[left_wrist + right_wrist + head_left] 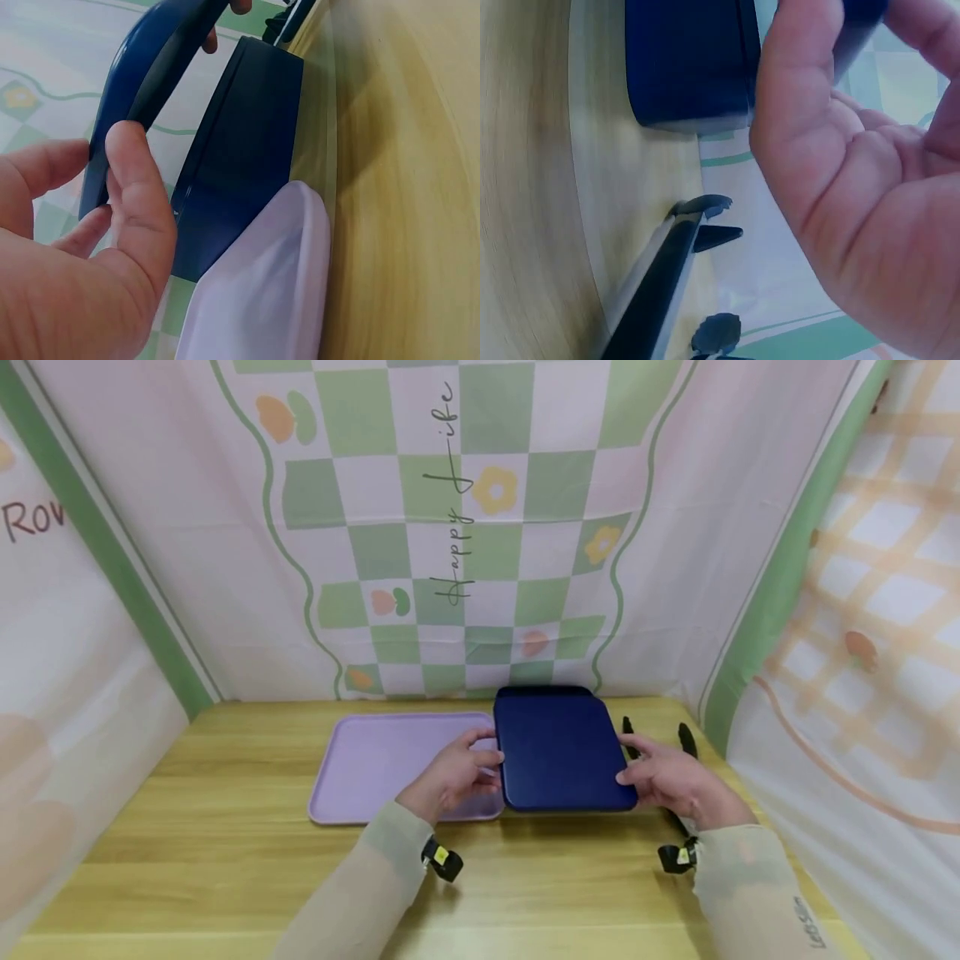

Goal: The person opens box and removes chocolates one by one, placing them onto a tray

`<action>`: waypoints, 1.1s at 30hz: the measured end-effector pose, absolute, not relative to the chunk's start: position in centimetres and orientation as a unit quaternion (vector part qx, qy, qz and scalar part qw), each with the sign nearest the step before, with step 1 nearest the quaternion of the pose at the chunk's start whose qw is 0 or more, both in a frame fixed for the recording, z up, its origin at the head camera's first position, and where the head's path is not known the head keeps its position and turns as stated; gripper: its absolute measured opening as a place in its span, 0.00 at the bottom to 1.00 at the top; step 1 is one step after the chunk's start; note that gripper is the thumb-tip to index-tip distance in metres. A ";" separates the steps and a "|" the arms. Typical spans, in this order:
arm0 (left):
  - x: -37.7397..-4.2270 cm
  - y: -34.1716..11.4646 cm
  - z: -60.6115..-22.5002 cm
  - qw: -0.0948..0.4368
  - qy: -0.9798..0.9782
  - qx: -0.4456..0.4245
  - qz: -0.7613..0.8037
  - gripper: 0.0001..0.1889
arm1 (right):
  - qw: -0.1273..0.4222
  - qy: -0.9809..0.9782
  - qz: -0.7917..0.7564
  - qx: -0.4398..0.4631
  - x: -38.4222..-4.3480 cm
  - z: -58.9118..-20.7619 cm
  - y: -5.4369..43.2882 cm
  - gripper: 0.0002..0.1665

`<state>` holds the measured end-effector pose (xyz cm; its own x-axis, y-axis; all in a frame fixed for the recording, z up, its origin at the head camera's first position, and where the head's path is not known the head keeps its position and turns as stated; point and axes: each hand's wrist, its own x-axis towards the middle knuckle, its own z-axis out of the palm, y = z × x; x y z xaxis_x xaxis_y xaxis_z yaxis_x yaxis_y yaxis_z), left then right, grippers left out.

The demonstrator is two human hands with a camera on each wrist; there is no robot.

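A dark blue lid [566, 752] is up off the table, held flat side up between both hands. My left hand [457, 772] pinches its left edge; in the left wrist view the thumb and fingers grip the lid's rim [112, 112]. On the opposite edge, my right hand [678, 781] holds the lid with curled fingers. Behind and below it stands a dark blue box [244, 150], mostly hidden by the lid in the head view. The box also shows in the right wrist view, resting on the table apart from the lid.
A lilac tray [375, 764] lies left of the box, close to it. To the right, partly behind my right hand, are tongs [656, 292] with black tips. A patterned curtain [450, 527] borders the wooden table's back edge.
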<state>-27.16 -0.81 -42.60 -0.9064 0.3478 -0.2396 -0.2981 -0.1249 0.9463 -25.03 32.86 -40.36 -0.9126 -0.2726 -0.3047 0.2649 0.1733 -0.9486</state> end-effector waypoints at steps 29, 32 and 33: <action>-23.0 0.8 -43.2 0.244 0.645 0.069 0.721 0.28 | 0.244 0.790 -0.561 -0.029 -22.6 -39.4 34.6 0.47; -21.8 1.3 -43.1 0.240 0.660 0.080 0.708 0.26 | 0.252 0.802 -0.541 -0.028 -21.9 -39.5 34.7 0.45; -21.4 1.4 -43.0 0.239 0.665 0.081 0.703 0.26 | 0.255 0.804 -0.536 -0.031 -21.7 -39.6 34.8 0.45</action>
<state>-21.44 1.42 -42.99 -0.8723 0.4442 -0.2043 -0.2282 -0.0004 0.9736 -21.72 34.78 -39.59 -0.8678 -0.3229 -0.3777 0.2241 0.4241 -0.8774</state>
